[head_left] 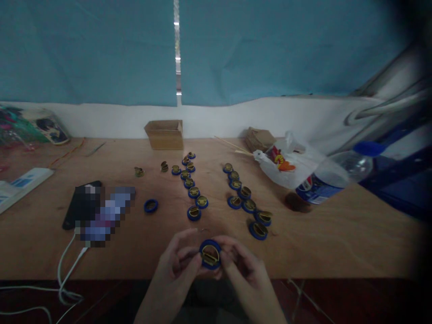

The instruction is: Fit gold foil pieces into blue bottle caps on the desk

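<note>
Near the table's front edge, my left hand (180, 261) and my right hand (239, 265) grip a round blue-rimmed piece with a brass-coloured metal insert (209, 254) between them. Thumbs press its near side; the other fingers are partly hidden behind it. Beyond my hands, several similar blue-and-brass pieces (194, 213) lie in a slanting line. A second line of such pieces (249, 206) runs to the right. Off to the left lies a single blue ring (150, 206), darker inside. Two small loose brass pieces, one at the left (138, 171) and one nearer the middle (164, 166), rest farther back.
An open cardboard box (166, 136) stands by the wall. At right are a white plastic bag (286, 162), a drink bottle (324, 184) lying tilted, and a brown packet (259, 139). Two phones, one black (84, 202), with white cables, and a power strip (25, 186) occupy the left.
</note>
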Demonstrator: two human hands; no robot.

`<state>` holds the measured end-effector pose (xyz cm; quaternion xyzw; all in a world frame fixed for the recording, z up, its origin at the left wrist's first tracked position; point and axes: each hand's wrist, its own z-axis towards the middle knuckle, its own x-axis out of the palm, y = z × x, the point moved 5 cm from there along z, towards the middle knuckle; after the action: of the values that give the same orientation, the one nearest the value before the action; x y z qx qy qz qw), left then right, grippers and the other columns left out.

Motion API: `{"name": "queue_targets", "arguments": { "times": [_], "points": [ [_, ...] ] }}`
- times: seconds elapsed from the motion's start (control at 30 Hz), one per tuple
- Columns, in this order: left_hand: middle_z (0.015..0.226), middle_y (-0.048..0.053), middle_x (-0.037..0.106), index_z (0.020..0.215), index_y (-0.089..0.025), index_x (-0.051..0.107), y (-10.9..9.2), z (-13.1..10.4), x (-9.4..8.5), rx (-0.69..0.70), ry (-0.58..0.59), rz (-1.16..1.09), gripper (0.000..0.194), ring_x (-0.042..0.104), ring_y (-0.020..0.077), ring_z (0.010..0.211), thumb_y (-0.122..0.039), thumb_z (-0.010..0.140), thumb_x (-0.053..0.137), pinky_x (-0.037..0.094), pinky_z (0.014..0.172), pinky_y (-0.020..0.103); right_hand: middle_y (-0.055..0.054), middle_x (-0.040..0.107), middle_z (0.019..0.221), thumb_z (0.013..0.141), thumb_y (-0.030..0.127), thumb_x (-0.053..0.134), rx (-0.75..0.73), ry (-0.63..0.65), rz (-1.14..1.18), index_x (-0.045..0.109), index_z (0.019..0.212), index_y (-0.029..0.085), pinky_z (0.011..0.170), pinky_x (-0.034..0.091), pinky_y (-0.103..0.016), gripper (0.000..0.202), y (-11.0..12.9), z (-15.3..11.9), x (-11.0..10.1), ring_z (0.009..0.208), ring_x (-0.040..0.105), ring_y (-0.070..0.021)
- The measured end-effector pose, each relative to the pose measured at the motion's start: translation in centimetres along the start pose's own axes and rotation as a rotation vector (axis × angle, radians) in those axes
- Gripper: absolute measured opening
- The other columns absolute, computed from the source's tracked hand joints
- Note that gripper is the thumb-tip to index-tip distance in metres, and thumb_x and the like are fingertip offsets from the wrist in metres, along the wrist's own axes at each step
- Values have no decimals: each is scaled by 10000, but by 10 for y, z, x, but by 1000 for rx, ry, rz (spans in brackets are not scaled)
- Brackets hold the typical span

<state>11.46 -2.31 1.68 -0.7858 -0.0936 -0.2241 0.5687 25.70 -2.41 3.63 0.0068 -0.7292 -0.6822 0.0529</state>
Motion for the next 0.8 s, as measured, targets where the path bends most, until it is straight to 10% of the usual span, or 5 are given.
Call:
{"name": "queue_targets", "arguments": {
  "times": [0.27, 0.8],
  "points": [
    [1067, 104, 746, 1090, -191, 649, -10, 0, -6, 106, -89, 132, 300, 713, 242, 983, -286, 808, 690, 598, 844, 349, -23, 699, 996, 891, 167, 543, -130, 113, -121, 634, 1166, 290, 727, 551, -227, 315, 7, 4, 5, 827, 658, -142],
    [985, 70, 769, 957, -204, 744, -18, 3, -9, 118, -51, 360, 182, 730, 209, 884, -284, 858, 613, 599, 798, 310, -53, 735, 919, 903, 226, 548, -205, 60, -287, 706, 1102, 244, 701, 573, -257, 254, 2, 8, 0, 780, 701, -170]
  ]
}}
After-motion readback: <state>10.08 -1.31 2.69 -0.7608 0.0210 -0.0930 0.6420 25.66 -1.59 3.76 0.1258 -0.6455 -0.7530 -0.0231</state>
